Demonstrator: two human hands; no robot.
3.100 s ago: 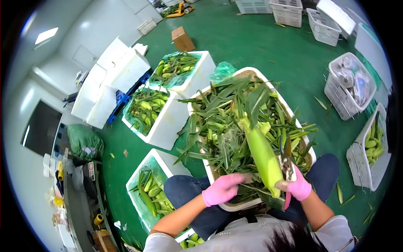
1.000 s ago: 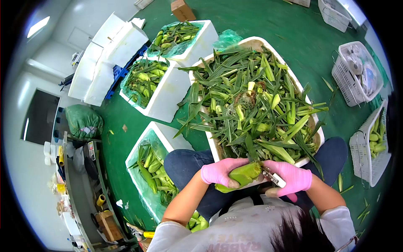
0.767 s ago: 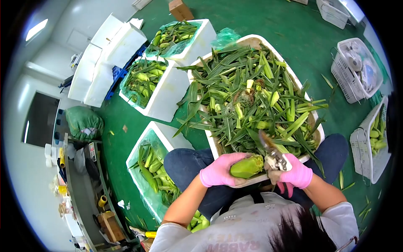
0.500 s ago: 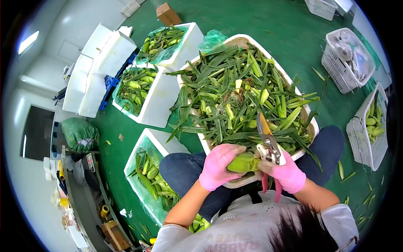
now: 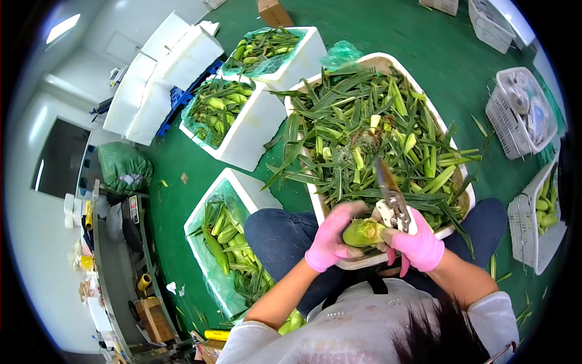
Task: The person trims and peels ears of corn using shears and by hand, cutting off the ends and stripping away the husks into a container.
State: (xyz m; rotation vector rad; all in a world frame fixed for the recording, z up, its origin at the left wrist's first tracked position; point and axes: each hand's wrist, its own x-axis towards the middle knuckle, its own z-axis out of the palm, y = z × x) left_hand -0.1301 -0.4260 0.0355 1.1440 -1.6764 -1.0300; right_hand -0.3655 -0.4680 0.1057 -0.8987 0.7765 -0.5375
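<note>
My left hand [image 5: 330,239], in a pink glove and slightly blurred, is closed around an ear of corn [image 5: 362,233] in its green husk, with a yellowish-brown end showing. In my pink-gloved right hand [image 5: 419,244] are pruning shears [image 5: 395,203], their blades pointing up and away from me. The right fingertips touch the end of the corn. Both hands are over the near rim of a large white tub [image 5: 445,233], heaped with cut corn leaves and husks [image 5: 339,121].
Foam boxes [image 5: 242,148] of corn with green liners stand to the left. White baskets [image 5: 515,115] are at the right, one holding green corn [image 5: 547,209]. A cluttered shelf [image 5: 112,267] is far left. Leaf scraps lie on the green floor.
The view has shifted, so the surroundings appear further right. The corn has turned in my hands, showing more of its yellowish-brown end. The shears have tilted slightly and stay in my right hand.
</note>
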